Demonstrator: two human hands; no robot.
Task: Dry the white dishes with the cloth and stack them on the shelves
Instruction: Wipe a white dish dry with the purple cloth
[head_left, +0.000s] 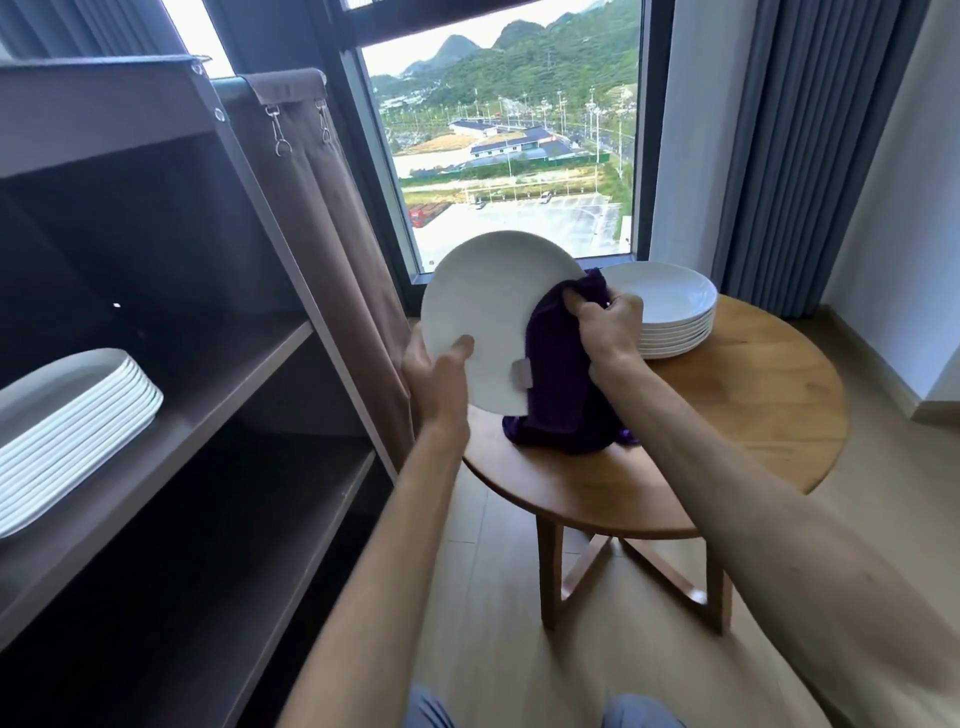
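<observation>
My left hand (435, 375) grips the lower left rim of a white plate (488, 301), held tilted above the left edge of the round wooden table (753, 415). My right hand (608, 327) clutches a dark purple cloth (553, 384) against the plate's right side; the cloth hangs down onto the table. A stack of several white plates (670, 306) stands at the back of the table. Another stack of several white plates (72, 426) sits on the middle shelf (249, 374) of the dark shelving unit at the left.
The shelf unit has a lower shelf (291, 509) and a brown fabric curtain (332, 249) pulled to its right side. A large window stands behind the table, with grey curtains (810, 156) at the right. Wooden floor (493, 623) lies below.
</observation>
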